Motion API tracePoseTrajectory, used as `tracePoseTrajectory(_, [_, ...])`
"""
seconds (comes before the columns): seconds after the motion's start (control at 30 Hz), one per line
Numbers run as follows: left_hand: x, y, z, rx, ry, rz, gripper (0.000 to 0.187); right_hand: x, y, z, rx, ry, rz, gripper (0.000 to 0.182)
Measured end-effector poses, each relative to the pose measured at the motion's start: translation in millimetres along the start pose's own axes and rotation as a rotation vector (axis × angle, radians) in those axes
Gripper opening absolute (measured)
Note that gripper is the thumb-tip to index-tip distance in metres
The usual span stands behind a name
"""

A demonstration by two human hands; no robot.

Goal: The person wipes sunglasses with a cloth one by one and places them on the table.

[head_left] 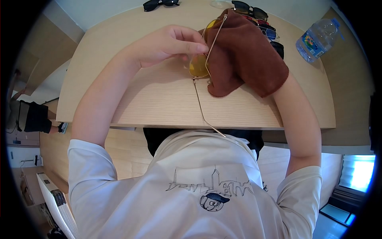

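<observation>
My left hand point(181, 46) pinches a pair of yellow-lensed glasses point(198, 67) near the middle of the frame, thumb and index finger together. The glasses have thin gold temples, both unfolded. One temple rises across the cloth, and the other hangs past the table's front edge toward my shirt. A brown cloth point(254, 51) drapes over my right hand, covering its fingers completely; only the right forearm point(298, 107) shows beyond it. The cloth is held up against the glasses and hides part of the upper lens.
Several pairs of sunglasses point(254, 12) lie in a row at the back right, partly behind the cloth. One black pair point(160, 4) lies at the far edge. A clear plastic bottle point(317, 40) stands on the right of the wooden table point(159, 101). Another person's legs point(53, 124) show at far left.
</observation>
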State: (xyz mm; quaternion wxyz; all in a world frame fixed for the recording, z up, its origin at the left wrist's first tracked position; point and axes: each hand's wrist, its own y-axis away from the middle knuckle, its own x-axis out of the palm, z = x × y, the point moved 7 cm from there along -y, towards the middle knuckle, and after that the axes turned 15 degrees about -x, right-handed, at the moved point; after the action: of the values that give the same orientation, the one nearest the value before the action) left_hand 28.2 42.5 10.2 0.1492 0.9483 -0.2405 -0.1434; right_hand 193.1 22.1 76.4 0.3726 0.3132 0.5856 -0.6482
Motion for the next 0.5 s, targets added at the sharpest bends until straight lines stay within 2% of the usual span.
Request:
tracePoseTrajectory(0.2, [1.3, 0.9, -0.9, 0.004, -0.031, -0.029, 0.029, 11.8, 9.1, -18.8, 0.014, -0.227, -0.139, 0.018])
tracePoseTrajectory(0.33, [3.3, 1.0, -1.0, -0.002, -0.053, -0.03, 0.028, 12.2, 9.1, -14.1, 0.0, -0.184, -0.013, 0.018])
tracePoseTrajectory(0.4, [4.1, 1.0, -0.9, -0.004, -0.061, -0.036, 0.027, 20.4, 14.2, -30.9, 0.276, -0.577, -0.104, 0.022])
tracePoseTrajectory(0.43, [5.1, 0.7, -1.1, 0.006, -0.063, -0.03, 0.027, 16.9, 12.4, -28.7, 0.276, -0.577, -0.104, 0.022])
tracePoseTrajectory(0.5, [5.4, 0.4, -1.7, 0.015, -0.065, -0.025, 0.027, -0.4, -1.9, 3.0, -0.139, -0.1, 0.004, 0.03])
